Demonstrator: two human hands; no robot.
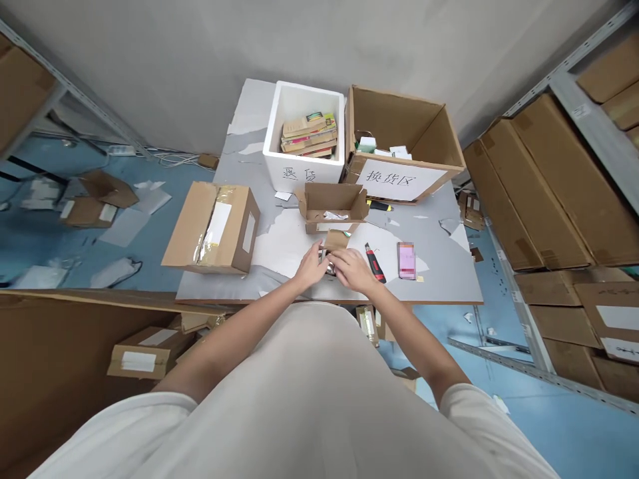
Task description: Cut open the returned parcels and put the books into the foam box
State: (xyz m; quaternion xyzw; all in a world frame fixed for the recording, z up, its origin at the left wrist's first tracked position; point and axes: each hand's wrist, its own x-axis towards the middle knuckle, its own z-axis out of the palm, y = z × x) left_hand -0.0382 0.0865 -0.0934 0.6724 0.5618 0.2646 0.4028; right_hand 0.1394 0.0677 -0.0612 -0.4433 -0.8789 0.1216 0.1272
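Observation:
My left hand [310, 266] is closed against the left side of a small cardboard box [337, 239], whose flap stands up behind my fingers. My right hand [351, 268] reaches over the box with bent fingers, on a shiny metal piece [330, 267] between both hands. Its exact kind is too small to tell, and my fingers cover much of it. Just beyond lies an open cardboard carton [334, 214] with a crumpled white scrap inside. To the right of my right hand is a red and black utility knife [375, 263].
A larger carton [219, 227] sits on the left. Behind are a white foam box [303, 169] of flat cardboard packs and a big cardboard box [404, 126] holding small boxes. A phone [407, 261] and a yellow knife [379, 205] lie on the table [444, 286].

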